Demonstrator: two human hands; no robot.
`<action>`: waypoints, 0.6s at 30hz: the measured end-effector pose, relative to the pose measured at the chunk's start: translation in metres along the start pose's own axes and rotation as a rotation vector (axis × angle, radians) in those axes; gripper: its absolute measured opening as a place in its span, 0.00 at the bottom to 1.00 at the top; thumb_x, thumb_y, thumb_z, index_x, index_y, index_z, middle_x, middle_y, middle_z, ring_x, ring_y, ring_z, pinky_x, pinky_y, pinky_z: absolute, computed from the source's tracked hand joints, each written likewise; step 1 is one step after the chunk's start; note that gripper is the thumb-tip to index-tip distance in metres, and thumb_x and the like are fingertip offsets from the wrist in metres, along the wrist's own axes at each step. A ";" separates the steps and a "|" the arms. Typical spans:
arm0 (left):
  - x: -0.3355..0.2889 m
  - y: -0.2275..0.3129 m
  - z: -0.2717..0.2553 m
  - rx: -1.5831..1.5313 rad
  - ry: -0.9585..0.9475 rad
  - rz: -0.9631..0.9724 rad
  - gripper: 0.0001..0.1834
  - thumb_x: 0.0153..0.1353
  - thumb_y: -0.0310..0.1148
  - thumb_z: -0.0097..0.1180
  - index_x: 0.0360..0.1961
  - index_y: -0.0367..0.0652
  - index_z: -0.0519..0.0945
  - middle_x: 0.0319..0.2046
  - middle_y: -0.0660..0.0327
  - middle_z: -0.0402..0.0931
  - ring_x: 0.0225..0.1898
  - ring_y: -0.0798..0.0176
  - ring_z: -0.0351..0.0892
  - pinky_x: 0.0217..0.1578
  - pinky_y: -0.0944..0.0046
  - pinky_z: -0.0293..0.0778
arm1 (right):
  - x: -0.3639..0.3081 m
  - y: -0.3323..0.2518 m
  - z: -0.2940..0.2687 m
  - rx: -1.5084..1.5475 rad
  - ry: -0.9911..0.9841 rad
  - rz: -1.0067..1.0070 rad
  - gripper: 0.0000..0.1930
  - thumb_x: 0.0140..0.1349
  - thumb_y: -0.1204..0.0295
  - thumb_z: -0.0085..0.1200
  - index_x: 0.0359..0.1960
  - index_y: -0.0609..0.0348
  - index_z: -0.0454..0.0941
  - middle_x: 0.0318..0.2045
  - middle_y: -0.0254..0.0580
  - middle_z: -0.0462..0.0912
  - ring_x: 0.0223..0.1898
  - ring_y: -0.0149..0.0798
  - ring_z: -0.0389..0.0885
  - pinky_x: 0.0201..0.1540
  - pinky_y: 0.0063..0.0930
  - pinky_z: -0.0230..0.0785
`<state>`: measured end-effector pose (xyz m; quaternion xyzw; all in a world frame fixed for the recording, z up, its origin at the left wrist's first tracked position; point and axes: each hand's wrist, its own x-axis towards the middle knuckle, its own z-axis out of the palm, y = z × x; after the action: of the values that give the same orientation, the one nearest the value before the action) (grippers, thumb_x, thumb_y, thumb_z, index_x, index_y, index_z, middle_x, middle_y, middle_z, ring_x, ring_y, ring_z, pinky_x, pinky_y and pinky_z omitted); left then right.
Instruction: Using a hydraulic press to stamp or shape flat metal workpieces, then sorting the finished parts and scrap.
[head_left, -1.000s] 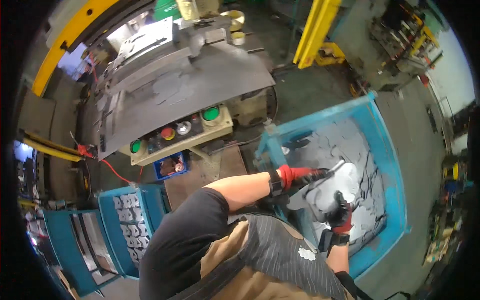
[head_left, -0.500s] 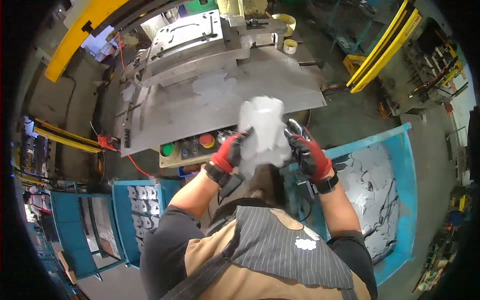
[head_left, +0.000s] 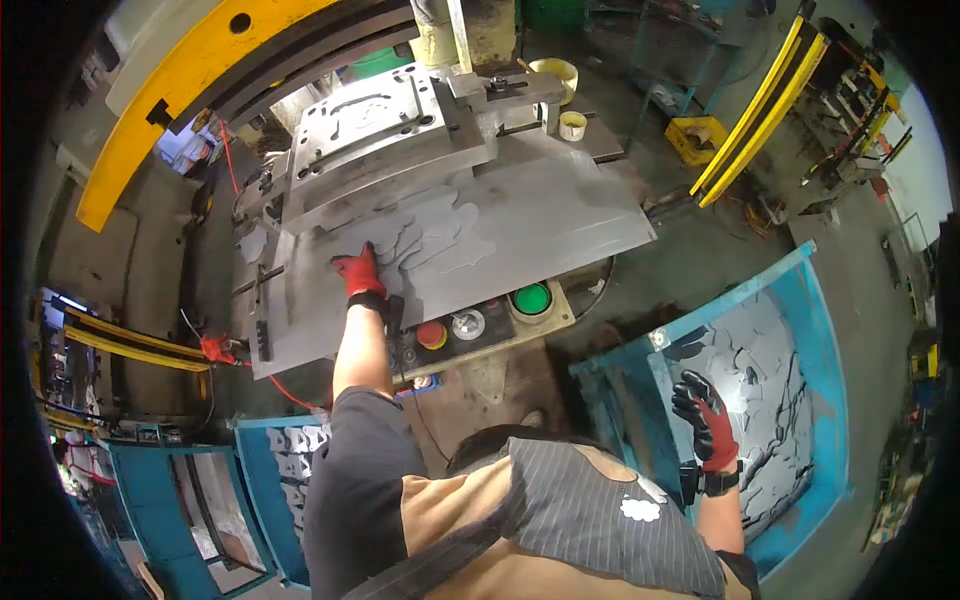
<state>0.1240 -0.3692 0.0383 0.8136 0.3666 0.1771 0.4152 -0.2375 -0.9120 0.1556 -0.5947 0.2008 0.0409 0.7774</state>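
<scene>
My left hand (head_left: 360, 272), in a red and black glove, reaches out over the grey metal table (head_left: 560, 215). Its fingers are apart, and nothing shows in them. Just right of it lie several flat, wavy-edged grey metal pieces (head_left: 435, 232), partly overlapping; whether the hand touches them I cannot tell. My right hand (head_left: 706, 418), gloved alike, is raised at the near left side of a blue bin (head_left: 825, 370). The fingers are bent but apart, with nothing visible in them. Many similar flat grey pieces (head_left: 765, 400) lie heaped in that bin.
Behind the table pieces stands a steel die block (head_left: 370, 115) under a yellow press frame (head_left: 120, 130). A control panel with a red button (head_left: 431, 334) and a green button (head_left: 532, 298) juts below the table edge. Another blue bin (head_left: 255, 460) with shaped parts stands at left.
Both hands held a grey metal piece between them before; now it is out of them. My left hand has gone forward-left over the table, my right hand back-right to the blue bin.
</scene>
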 end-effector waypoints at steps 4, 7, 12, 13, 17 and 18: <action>-0.038 0.040 0.029 0.186 0.150 0.580 0.51 0.46 0.51 0.60 0.60 0.25 0.50 0.61 0.33 0.45 0.64 0.41 0.45 0.63 0.52 0.45 | -0.014 0.014 0.010 -0.140 0.037 -0.115 0.21 0.59 0.75 0.46 0.56 0.59 0.64 0.50 0.40 0.72 0.49 0.33 0.72 0.51 0.26 0.64; -0.136 0.090 0.050 -0.086 -0.195 0.845 0.45 0.48 0.43 0.61 0.61 0.31 0.52 0.61 0.42 0.51 0.64 0.46 0.48 0.62 0.56 0.47 | -0.028 0.038 0.012 -0.189 -0.044 -0.124 0.24 0.58 0.79 0.49 0.57 0.61 0.62 0.52 0.41 0.71 0.51 0.33 0.70 0.54 0.24 0.60; -0.337 0.128 0.068 -0.406 -1.176 1.060 0.32 0.50 0.28 0.58 0.58 0.39 0.63 0.55 0.49 0.64 0.57 0.51 0.63 0.55 0.61 0.60 | -0.063 0.054 -0.014 -0.486 0.162 -0.115 0.27 0.55 0.69 0.56 0.57 0.58 0.64 0.51 0.40 0.72 0.51 0.35 0.70 0.55 0.28 0.59; -0.376 0.131 0.066 -0.416 -1.278 1.085 0.31 0.50 0.27 0.58 0.57 0.40 0.64 0.55 0.50 0.65 0.56 0.51 0.64 0.54 0.62 0.61 | -0.066 0.030 -0.007 -0.424 0.156 -0.162 0.27 0.54 0.67 0.57 0.56 0.56 0.65 0.50 0.40 0.73 0.51 0.35 0.70 0.55 0.28 0.60; -0.506 0.119 0.074 -0.432 -1.580 1.182 0.28 0.50 0.27 0.56 0.55 0.41 0.66 0.51 0.53 0.68 0.52 0.50 0.69 0.51 0.61 0.65 | -0.087 0.051 -0.050 -0.347 0.312 -0.105 0.26 0.54 0.66 0.59 0.54 0.57 0.67 0.46 0.40 0.76 0.46 0.32 0.72 0.52 0.27 0.62; -0.528 0.113 0.080 -0.381 -1.644 1.186 0.28 0.51 0.30 0.56 0.55 0.40 0.67 0.52 0.52 0.67 0.52 0.50 0.68 0.50 0.60 0.65 | -0.093 0.059 -0.060 -0.291 0.319 -0.111 0.25 0.54 0.65 0.59 0.54 0.57 0.68 0.45 0.39 0.76 0.45 0.32 0.72 0.50 0.27 0.63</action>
<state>-0.1307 -0.8494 0.0903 0.6541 -0.5249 -0.2026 0.5056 -0.3566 -0.9355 0.1232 -0.7098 0.2799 -0.0680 0.6428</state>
